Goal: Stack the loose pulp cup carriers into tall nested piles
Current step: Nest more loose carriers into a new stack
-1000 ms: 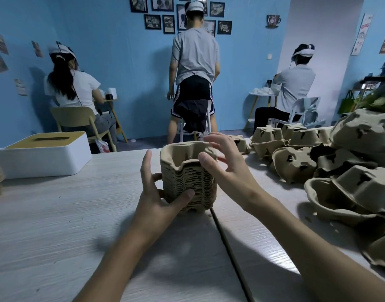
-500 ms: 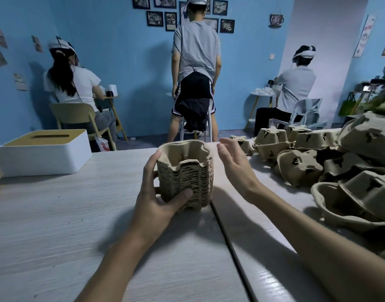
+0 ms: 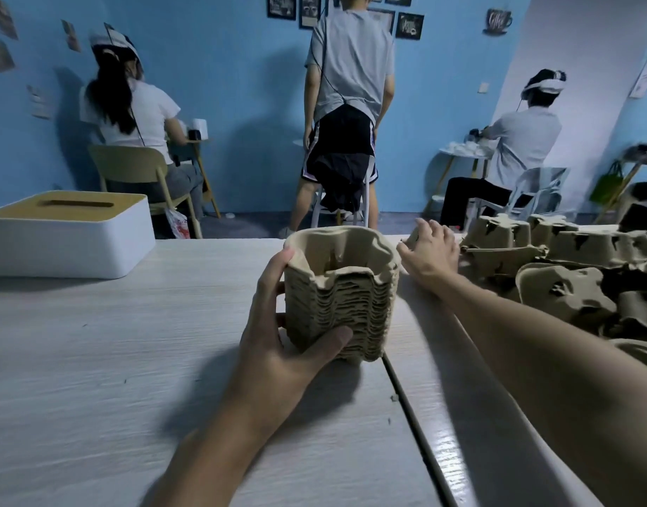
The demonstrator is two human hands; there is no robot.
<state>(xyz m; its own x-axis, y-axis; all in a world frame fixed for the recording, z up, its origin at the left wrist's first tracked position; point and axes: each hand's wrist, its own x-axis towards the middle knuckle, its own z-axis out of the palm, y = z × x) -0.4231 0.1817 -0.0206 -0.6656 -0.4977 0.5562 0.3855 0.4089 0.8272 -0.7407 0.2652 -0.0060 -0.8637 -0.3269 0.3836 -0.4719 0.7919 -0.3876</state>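
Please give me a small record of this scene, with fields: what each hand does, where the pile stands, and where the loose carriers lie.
left grip: left hand holds the nested pile low at its side, thumb in front
right grip: right hand reaches beyond the pile, at the edge of the loose carriers; whether it holds one is not clear
pile: upright on the table, centre
loose carriers: heaped unstacked at the table's right side
other: white box with slotted lid, far left
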